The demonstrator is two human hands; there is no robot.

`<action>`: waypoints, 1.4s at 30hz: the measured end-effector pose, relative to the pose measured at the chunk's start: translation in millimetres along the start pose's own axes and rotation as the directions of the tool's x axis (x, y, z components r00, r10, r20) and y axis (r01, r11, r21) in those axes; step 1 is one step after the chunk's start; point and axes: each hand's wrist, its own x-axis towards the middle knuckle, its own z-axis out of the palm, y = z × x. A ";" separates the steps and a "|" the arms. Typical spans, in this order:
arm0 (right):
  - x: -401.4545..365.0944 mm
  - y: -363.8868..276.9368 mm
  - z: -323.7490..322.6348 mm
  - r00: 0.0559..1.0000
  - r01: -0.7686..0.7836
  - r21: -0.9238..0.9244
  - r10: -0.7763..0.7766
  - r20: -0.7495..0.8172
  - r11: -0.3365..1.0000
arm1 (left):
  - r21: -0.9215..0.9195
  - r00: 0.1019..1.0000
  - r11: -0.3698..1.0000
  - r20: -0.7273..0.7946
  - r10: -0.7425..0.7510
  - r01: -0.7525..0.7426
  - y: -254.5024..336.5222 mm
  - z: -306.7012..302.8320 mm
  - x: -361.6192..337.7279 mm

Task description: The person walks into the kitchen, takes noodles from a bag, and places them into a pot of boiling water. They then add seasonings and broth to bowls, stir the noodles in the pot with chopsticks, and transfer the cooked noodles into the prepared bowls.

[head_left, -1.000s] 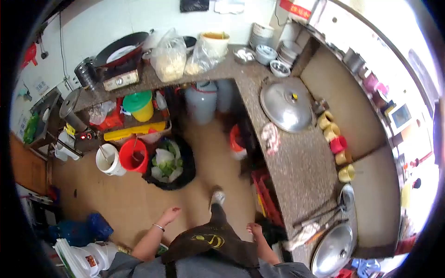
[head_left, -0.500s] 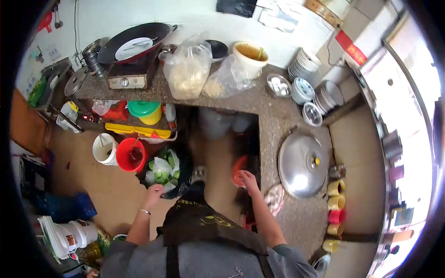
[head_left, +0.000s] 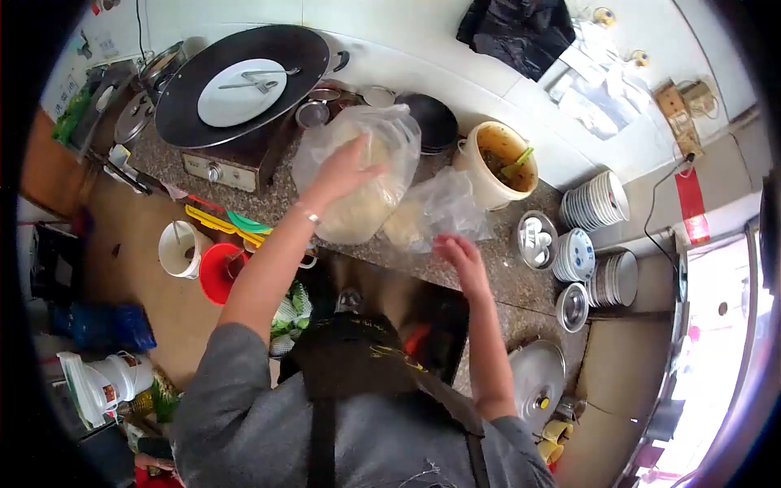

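Bag, partly behind left hand, contact unclear

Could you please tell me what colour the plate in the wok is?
The plate is white, clearest in the head view.

You can read no word, brand or number here for certain. Your apron carries yellow lettering, too folded to make out. Marks on the left wall, on the stove's front panel and on the white bucket's label are too small.
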 end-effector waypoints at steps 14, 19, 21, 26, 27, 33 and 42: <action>219.7 -82.1 126.5 0.775 0.626 -0.751 -0.065 0.629 0.210 | -0.425 0.716 0.654 0.646 -0.265 0.626 88.9 -56.1 -105.1; 168.3 -13.8 162.5 0.445 0.665 -0.263 -0.087 0.891 0.699 | -0.501 0.877 0.738 0.100 -0.470 0.452 84.4 -105.6 -40.0; 136.0 -2.8 171.7 0.279 0.782 -0.009 -0.337 0.899 0.623 | -0.514 0.950 0.799 0.176 -0.256 0.311 72.6 -98.0 -7.7; 119.8 -22.3 164.8 0.461 0.682 -0.267 -0.116 0.880 0.681 | 0.076 0.673 0.886 0.621 -0.401 0.458 -4.3 -14.3 0.2; 128.0 -29.7 151.4 0.519 0.565 -0.380 0.043 0.854 0.733 | 0.081 0.675 0.883 0.614 -0.410 0.462 -15.3 -9.8 -10.3; 194.9 -29.4 119.7 0.595 0.635 -0.447 -0.030 0.803 0.629 | 0.517 0.360 0.855 0.792 -0.493 0.033 -18.7 -46.0 -29.0; 215.3 18.2 203.9 0.410 0.912 -0.396 -0.197 0.891 0.107 | 0.489 0.270 0.871 0.846 -0.460 -0.050 -1.6 -64.3 -26.6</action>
